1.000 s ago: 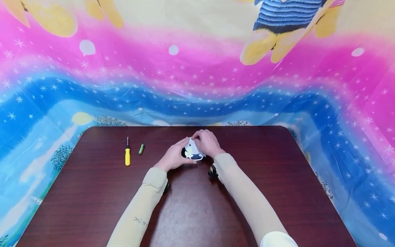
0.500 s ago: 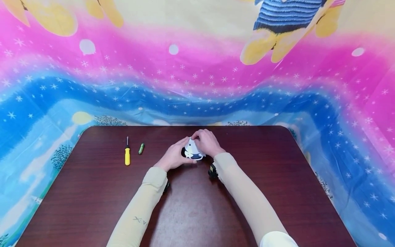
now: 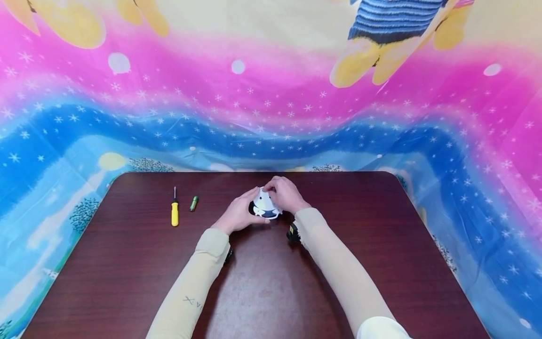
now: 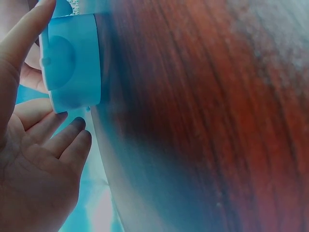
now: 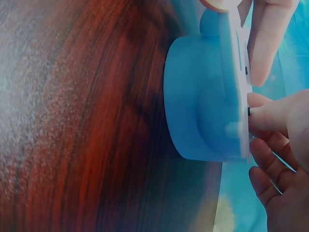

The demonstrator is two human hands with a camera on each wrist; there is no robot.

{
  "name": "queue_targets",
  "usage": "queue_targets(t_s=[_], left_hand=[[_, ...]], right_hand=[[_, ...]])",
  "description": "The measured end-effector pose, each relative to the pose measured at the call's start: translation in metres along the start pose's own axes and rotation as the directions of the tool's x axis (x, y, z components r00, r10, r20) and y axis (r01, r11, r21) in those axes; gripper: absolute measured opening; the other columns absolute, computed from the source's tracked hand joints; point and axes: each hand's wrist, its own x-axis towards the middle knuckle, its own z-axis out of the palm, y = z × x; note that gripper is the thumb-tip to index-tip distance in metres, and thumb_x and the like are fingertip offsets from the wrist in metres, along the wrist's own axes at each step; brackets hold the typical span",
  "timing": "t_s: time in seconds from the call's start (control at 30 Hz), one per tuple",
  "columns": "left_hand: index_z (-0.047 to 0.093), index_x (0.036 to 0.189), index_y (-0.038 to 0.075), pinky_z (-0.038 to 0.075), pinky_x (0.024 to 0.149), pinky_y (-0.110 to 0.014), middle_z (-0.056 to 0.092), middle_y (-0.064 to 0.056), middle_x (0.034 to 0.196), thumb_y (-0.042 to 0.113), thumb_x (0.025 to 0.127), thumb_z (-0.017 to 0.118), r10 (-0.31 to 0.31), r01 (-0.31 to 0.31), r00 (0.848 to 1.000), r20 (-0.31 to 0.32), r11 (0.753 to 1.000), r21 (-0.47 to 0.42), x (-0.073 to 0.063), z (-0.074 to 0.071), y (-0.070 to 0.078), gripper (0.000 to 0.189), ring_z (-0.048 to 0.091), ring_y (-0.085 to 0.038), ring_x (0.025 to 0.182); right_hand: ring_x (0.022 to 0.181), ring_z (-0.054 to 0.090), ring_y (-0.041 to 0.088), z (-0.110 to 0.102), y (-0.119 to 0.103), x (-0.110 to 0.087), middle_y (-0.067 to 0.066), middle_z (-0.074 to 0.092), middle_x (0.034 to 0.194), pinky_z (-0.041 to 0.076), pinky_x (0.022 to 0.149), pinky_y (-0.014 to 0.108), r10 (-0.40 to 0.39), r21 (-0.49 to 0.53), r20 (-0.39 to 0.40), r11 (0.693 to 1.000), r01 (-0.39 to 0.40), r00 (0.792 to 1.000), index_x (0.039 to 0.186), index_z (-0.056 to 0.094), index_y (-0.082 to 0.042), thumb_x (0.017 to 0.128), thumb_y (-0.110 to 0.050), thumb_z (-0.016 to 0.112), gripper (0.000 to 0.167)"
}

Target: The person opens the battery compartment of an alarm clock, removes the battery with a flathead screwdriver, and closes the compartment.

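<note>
A small white plastic case point(image 3: 265, 204) with a rounded outline, a dark band and black dots on its face lies near the table's far edge. It looks blue in both wrist views, where the case point(image 5: 193, 96) shows a thick round side wall. My left hand point(image 3: 238, 214) grips it from the left, thumb at the near side and fingers at the far side. With thumb and forefinger together, my right hand point(image 3: 285, 195) pinches at the case's upper face. Whatever lies right between those fingertips is hidden; I cannot tell if it is a separate part.
To the left lie a screwdriver point(image 3: 175, 214) with a yellow handle and a green battery point(image 3: 194, 203). The brown table point(image 3: 127, 273) ends just beyond the hands, against a patterned cloth point(image 3: 271, 108).
Both hands stay at the case. The right hand shifts very slightly, and the whole view tilts a little.
</note>
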Motion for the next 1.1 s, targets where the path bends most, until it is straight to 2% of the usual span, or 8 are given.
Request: queue_targets(t_s=[0.17, 0.33, 0.67, 0.73, 0.8, 0.93, 1.03, 1.1], left_hand=[[0.034, 0.157, 0.001, 0.031, 0.116, -0.041, 0.032, -0.016, 0.162, 0.043, 0.077, 0.090, 0.025, -0.025, 1.000, -0.008, 1.000, 0.009, 0.000, 0.000, 0.001, 0.106, 0.032, -0.028, 0.147], [0.034, 0.157, 0.001, 0.031, 0.116, -0.040, 0.032, -0.017, 0.162, 0.043, 0.077, 0.090, 0.033, -0.033, 0.999, -0.012, 0.999, 0.009, 0.000, 0.000, 0.000, 0.106, 0.031, -0.027, 0.148], [0.034, 0.157, 0.000, 0.029, 0.117, -0.040, 0.032, -0.016, 0.162, 0.043, 0.078, 0.089, 0.034, -0.034, 0.999, -0.010, 0.999, 0.014, 0.001, 0.000, -0.001, 0.105, 0.030, -0.026, 0.148], [0.034, 0.157, 0.000, 0.029, 0.117, -0.039, 0.032, -0.015, 0.162, 0.043, 0.078, 0.089, 0.030, -0.030, 1.000, -0.007, 0.999, 0.016, 0.001, 0.000, -0.001, 0.105, 0.030, -0.025, 0.148], [0.034, 0.156, -0.001, 0.029, 0.117, -0.039, 0.032, -0.016, 0.162, 0.043, 0.078, 0.089, 0.031, -0.031, 0.999, -0.007, 0.999, 0.018, 0.001, 0.000, -0.001, 0.105, 0.030, -0.025, 0.148], [0.035, 0.156, -0.001, 0.028, 0.118, -0.039, 0.032, -0.015, 0.162, 0.044, 0.078, 0.089, 0.027, -0.027, 1.000, -0.004, 0.999, 0.023, 0.002, 0.000, -0.001, 0.105, 0.029, -0.025, 0.148], [0.034, 0.156, 0.000, 0.028, 0.118, -0.039, 0.031, -0.014, 0.163, 0.045, 0.078, 0.089, 0.021, -0.021, 1.000, 0.003, 1.000, 0.019, 0.001, 0.000, -0.001, 0.105, 0.028, -0.024, 0.149], [0.034, 0.157, 0.001, 0.028, 0.118, -0.039, 0.031, -0.014, 0.163, 0.045, 0.078, 0.089, 0.021, -0.021, 1.000, 0.004, 1.000, 0.016, 0.001, 0.000, -0.001, 0.105, 0.028, -0.024, 0.149]], right_hand=[[0.100, 0.059, 0.021, 0.001, -0.001, 0.001, 0.000, 0.067, 0.102, 0.048, 0.091, 0.035, 0.014, 0.006, -0.006, 1.000, -0.014, 1.000, 0.106, 0.081, -0.013, 0.097, -0.011, 0.069, 0.015], [0.099, 0.058, 0.021, 0.001, -0.004, 0.002, -0.001, 0.066, 0.101, 0.048, 0.089, 0.035, 0.063, 0.003, -0.016, 0.998, -0.063, 0.998, 0.104, 0.082, -0.014, 0.097, -0.017, 0.071, 0.013], [0.099, 0.058, 0.021, -0.003, -0.010, 0.004, 0.000, 0.066, 0.100, 0.049, 0.088, 0.036, 0.116, 0.001, -0.009, 0.993, -0.116, 0.993, 0.100, 0.080, -0.016, 0.095, -0.016, 0.072, 0.009], [0.097, 0.058, 0.021, -0.003, -0.009, 0.004, 0.001, 0.065, 0.100, 0.049, 0.085, 0.036, 0.127, 0.019, -0.008, 0.992, -0.127, 0.992, 0.104, 0.076, -0.015, 0.094, -0.016, 0.073, 0.011], [0.100, 0.056, 0.022, -0.004, -0.009, 0.005, 0.005, 0.063, 0.105, 0.049, 0.084, 0.037, 0.137, 0.033, -0.006, 0.990, -0.137, 0.991, 0.114, 0.071, -0.015, 0.094, -0.016, 0.074, 0.020], [0.117, 0.052, 0.026, -0.003, -0.008, 0.005, 0.011, 0.060, 0.125, 0.047, 0.094, 0.041, 0.174, 0.049, 0.015, 0.983, -0.175, 0.985, 0.134, 0.063, -0.015, 0.095, -0.020, 0.075, 0.041], [0.124, 0.053, 0.027, -0.003, -0.009, 0.005, 0.011, 0.060, 0.135, 0.046, 0.099, 0.041, 0.213, 0.089, 0.047, 0.972, -0.216, 0.976, 0.137, 0.064, -0.012, 0.096, -0.020, 0.073, 0.042], [0.120, 0.057, 0.025, -0.003, -0.010, 0.006, 0.010, 0.064, 0.133, 0.047, 0.098, 0.039, 0.244, 0.125, 0.072, 0.960, -0.251, 0.967, 0.133, 0.067, -0.010, 0.097, -0.019, 0.072, 0.038]])
